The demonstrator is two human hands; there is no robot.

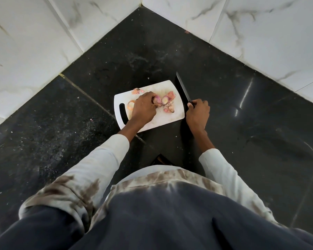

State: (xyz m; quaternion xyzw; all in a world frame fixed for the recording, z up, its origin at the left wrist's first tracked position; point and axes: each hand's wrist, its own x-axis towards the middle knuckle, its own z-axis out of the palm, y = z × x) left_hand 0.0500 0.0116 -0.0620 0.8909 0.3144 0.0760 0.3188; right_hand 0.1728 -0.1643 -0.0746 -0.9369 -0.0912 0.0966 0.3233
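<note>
Head view: white chopping board on dark worktop corner.
Left hand: grips onion piece mid-board, likely steadying it for peeling.
Right hand: holds knife, blade aimed away, off board's right edge, clear of fingers.

We are in a kitchen, at a work corner. A black polished stone countertop runs into the angle where two walls of white, grey-veined marble-look tiles meet. On it lies a white rectangular plastic chopping board with a slot handle, strewn with pink-purple onion pieces and papery onion skins. At the board's right edge we see a long dark-bladed kitchen knife. Pale crumbs speckle the counter.
</note>
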